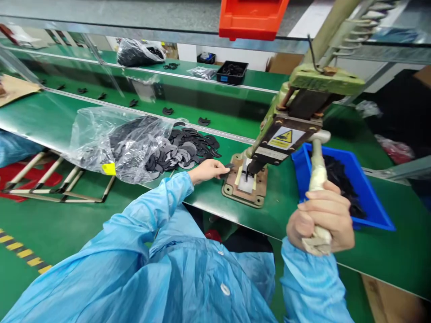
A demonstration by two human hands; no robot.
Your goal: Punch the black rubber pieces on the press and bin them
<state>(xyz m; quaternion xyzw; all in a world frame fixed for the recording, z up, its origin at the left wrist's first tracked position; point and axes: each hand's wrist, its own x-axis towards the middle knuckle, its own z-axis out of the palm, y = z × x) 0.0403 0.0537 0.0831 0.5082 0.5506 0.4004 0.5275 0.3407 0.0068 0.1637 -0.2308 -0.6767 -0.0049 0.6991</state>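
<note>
My left hand (209,171) pinches a small dark curved piece (229,167) at the left edge of a hand press's base plate (232,190). Wrapped around the press's tape-covered lever (317,168) is my right hand (323,217), closed in a fist. The green press (286,125) stands on the bench with its dark head low over a pale metal fixture (247,181); whether a piece lies under the head is hidden. To the left, many black crescent-shaped pieces (188,150) spill from a clear plastic bag (101,130).
Right of the press, a blue bin (373,206) holds dark pieces. Behind it all runs a green conveyor (188,117) with several spaced black pieces. A black tray (232,74) and a filled bag (138,53) sit farther back. An orange bin (252,20) is on the overhead shelf.
</note>
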